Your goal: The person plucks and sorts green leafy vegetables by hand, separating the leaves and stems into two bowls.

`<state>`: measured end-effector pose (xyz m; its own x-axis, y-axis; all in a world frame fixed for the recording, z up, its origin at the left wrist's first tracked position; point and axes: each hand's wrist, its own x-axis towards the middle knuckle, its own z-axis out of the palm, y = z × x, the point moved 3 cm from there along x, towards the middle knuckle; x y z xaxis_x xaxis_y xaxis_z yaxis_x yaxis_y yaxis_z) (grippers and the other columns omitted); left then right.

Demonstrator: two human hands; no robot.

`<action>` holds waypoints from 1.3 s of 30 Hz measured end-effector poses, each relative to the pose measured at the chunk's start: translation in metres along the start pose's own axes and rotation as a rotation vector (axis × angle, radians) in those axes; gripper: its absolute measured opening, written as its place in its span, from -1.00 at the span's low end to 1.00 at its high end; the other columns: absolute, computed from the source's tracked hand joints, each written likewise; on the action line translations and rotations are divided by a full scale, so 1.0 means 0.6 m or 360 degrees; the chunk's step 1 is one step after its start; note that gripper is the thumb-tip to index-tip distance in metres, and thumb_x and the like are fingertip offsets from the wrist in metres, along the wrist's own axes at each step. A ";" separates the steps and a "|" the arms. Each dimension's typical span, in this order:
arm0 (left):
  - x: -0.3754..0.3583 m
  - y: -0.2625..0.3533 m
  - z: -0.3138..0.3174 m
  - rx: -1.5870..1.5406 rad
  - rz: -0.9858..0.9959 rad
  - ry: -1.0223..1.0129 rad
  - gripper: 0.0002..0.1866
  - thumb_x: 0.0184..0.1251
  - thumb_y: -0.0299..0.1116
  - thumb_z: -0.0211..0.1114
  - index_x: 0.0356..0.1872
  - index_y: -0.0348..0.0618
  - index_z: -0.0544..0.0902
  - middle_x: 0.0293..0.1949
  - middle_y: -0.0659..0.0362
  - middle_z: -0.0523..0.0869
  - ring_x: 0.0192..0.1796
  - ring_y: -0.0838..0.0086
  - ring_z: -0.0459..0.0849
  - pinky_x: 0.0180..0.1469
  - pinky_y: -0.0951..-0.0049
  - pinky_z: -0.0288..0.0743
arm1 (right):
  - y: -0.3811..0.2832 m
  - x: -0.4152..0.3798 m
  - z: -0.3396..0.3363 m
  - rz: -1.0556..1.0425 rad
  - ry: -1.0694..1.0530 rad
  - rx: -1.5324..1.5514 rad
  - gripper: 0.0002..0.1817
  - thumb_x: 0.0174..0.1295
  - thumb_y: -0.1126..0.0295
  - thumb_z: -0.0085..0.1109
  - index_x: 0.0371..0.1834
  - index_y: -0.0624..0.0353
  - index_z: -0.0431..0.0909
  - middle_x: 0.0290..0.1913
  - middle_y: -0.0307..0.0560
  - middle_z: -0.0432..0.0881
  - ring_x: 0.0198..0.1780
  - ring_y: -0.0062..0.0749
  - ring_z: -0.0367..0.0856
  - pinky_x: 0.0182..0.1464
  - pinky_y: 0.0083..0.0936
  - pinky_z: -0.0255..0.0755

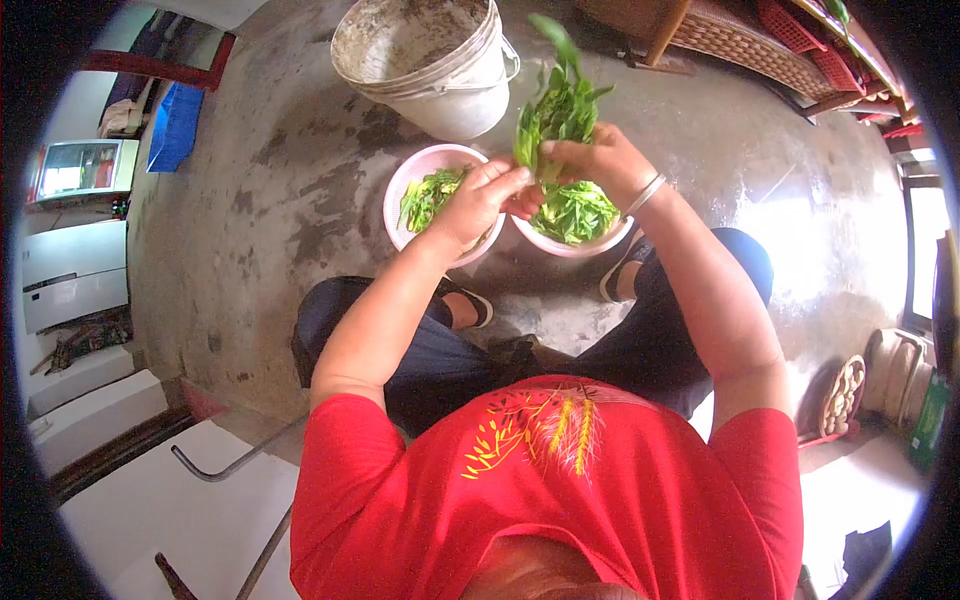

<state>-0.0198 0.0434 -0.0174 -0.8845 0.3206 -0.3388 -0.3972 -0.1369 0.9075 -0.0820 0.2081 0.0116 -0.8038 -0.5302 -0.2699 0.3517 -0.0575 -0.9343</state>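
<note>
Spreading beneath bucket [462,108] and basins [393,206] — stained grey floor [230,250].

You hold a bunch of leafy greens [566,110] in your right hand [607,165], its long leaves pointing away from you, the topmost blurred; your left hand [480,200] is at its lower end. Below, brighter loose leaves [572,215] heap in one round pink basin [590,248], while more greens [428,200] lie in its pink neighbour [393,207].
</note>
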 end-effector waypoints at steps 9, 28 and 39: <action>-0.006 0.001 0.010 0.0247 0.0121 0.0146 -0.76 0.32 -0.21 0.15 -0.19 -0.18 0.54 -0.36 0.24 0.64 -0.36 0.63 0.59 -0.27 0.61 0.49 | 0.019 0.010 -0.002 -0.0131 -0.0043 -0.0345 -0.74 0.08 0.31 0.27 -0.25 0.26 0.59 -0.41 -0.18 0.63 -0.45 -0.56 0.56 -0.38 -0.60 0.48; -0.003 -0.002 0.005 -0.0140 -0.0029 0.0089 -0.77 0.35 -0.24 0.11 -0.18 -0.18 0.56 -0.31 0.15 0.67 -0.33 0.59 0.62 -0.27 0.59 0.53 | 0.014 0.002 0.006 0.0038 0.0106 0.0101 -0.80 0.07 0.39 0.17 -0.28 0.28 0.58 -0.39 -0.13 0.64 -0.41 -0.48 0.60 -0.37 -0.56 0.51; -0.008 0.007 0.016 -0.0668 0.0024 -0.0083 -0.75 0.39 -0.25 0.04 -0.14 -0.22 0.51 -0.32 0.12 0.64 -0.33 0.53 0.62 -0.23 0.56 0.54 | 0.016 0.005 -0.001 0.0105 0.0095 0.0285 -0.77 0.11 0.36 0.12 -0.25 0.27 0.58 -0.30 -0.12 0.63 -0.32 -0.46 0.61 -0.26 -0.56 0.54</action>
<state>-0.0147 0.0499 -0.0096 -0.8817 0.3611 -0.3036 -0.4590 -0.5082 0.7287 -0.0813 0.2062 0.0018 -0.8013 -0.4868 -0.3478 0.4802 -0.1764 -0.8593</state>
